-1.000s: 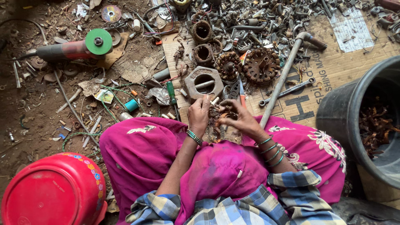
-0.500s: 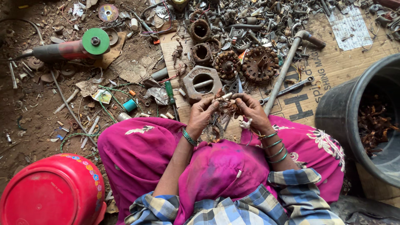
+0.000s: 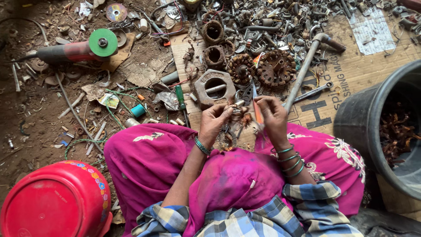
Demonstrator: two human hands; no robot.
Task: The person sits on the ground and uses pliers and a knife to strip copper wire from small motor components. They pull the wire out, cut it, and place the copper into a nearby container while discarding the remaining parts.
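Note:
I sit on the ground in pink clothes with a plaid shirt. My left hand (image 3: 213,120) grips a small rusty scrap part with copper wire (image 3: 240,115) held above my lap. My right hand (image 3: 271,117) is closed around a thin tool with an orange handle (image 3: 258,115), its tip at the scrap part. Both hands meet in front of a grey hexagonal metal casting (image 3: 215,87) lying on brown cardboard (image 3: 337,83).
Rusty motor cores (image 3: 274,68) and loose scrap metal cover the cardboard ahead. A long metal pipe (image 3: 305,70) and a wrench (image 3: 313,92) lie to the right. A black bin (image 3: 368,127) stands right, a red tub (image 3: 52,202) lower left, an angle grinder (image 3: 74,49) upper left.
Both hands have risen from my lap and moved forward, working the scrap part between them. The right hand now shows the orange-handled tool.

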